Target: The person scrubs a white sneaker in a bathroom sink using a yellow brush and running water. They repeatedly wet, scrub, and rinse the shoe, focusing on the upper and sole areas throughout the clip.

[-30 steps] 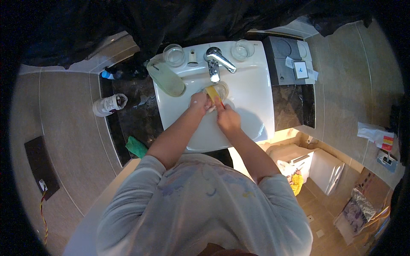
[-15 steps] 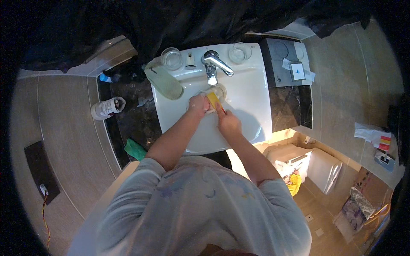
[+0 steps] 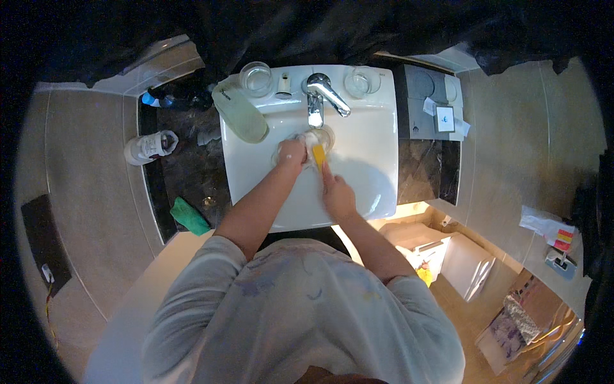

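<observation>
While the left hand (image 3: 291,155) grips a clear glass (image 3: 313,139) under the tap (image 3: 323,96), the right hand (image 3: 337,192) holds a yellow sponge (image 3: 318,155) against it. Both are over the white sink (image 3: 371,160).

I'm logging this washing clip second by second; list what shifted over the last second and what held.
Little moved. The right hand slid slightly back toward the person, its fingers still on the yellow sponge. The left hand keeps its hold on the clear glass cup under the chrome tap. The white basin, pale green bottle and two clear glasses on the rim stayed put.
</observation>
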A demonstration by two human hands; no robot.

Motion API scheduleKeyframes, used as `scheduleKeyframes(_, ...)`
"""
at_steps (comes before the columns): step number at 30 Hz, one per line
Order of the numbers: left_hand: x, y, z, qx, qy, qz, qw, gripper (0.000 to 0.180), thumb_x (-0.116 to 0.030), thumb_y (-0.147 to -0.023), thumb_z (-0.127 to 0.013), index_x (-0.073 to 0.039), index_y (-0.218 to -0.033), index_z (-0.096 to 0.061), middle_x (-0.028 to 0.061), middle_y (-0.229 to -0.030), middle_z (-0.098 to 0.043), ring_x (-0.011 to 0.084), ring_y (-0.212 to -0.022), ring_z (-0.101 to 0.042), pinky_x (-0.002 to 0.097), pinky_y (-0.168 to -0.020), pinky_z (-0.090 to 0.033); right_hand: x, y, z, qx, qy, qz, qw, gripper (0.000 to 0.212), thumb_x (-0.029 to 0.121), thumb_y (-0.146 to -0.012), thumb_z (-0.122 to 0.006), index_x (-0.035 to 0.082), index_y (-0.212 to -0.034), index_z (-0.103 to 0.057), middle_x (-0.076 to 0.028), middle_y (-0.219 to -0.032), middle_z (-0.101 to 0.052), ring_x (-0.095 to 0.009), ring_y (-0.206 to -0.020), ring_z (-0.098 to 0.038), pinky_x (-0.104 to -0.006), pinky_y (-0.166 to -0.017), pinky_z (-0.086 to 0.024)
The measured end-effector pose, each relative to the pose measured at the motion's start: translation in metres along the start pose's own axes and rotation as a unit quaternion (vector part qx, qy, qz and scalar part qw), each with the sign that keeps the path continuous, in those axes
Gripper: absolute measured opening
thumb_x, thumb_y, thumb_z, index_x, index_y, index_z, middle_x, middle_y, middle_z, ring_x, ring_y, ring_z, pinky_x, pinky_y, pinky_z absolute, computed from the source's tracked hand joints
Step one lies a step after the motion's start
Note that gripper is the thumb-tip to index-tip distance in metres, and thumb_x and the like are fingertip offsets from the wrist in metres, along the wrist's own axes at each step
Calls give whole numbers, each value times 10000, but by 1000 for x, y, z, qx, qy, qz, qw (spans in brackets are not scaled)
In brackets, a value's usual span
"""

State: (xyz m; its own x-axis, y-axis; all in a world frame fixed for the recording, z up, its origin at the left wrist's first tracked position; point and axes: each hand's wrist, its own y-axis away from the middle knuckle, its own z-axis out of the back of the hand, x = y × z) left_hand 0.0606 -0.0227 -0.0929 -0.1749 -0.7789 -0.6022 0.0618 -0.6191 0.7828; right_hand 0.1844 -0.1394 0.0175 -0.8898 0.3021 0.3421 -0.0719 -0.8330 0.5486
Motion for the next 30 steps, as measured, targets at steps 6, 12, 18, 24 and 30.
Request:
scheduleKeyframes(6, -42, 45, 1, -28, 140, 20, 990, 230, -223, -913, -620, 2, -960, -638, 140, -816, -653, 235, -667, -620, 401, -586, -486, 8, -57, 3, -110, 20, 72, 991, 630, 139, -940, -489, 242, -1533, -302, -207, -855, -629, -400, -781, -656, -522, -687, -528)
scheduleKeyframes(12, -3, 2, 0, -8, 144, 12, 989, 213, -220, -911, -635, -7, -927, -631, 110, -795, -639, 229, -630, -599, 413, -541, -474, -11, -22, -14, -140, 21, 152, 978, 623, 148, -947, -488, 255, -1530, -296, -182, -813, -611, -383, -755, -662, -498, -619, -533)
scheduleKeyframes(18, -27, 27, 6, 0, 147, 46, 988, 302, -291, -928, -623, 2, -997, -648, 138, -905, -645, 254, -735, -635, 422, -620, -525, -4, 0, 11, -12, 102, 101, 990, 654, 130, -946, -467, 315, -1541, -270, -178, -929, -619, -359, -748, -669, -466, -629, -554)
scheduleKeyframes(24, -26, 17, 0, -16, 234, 57, 971, 387, -352, -955, -571, 6, -1081, -648, 158, -994, -663, 257, -842, -652, 407, -663, -520, -5, -26, 5, -85, 72, 119, 987, 672, 92, -914, -480, 319, -1525, -318, -141, -865, -623, -347, -765, -667, -451, -683, -554)
scheduleKeyframes(30, 16, -25, -1, 35, 165, 18, 986, 361, -329, -973, -528, 7, -1021, -651, 149, -993, -677, 256, -815, -676, 384, -680, -535, -14, -14, 6, -62, 43, 103, 992, 669, 114, -919, -505, 310, -1529, -310, -172, -812, -608, -367, -770, -655, -474, -675, -530)
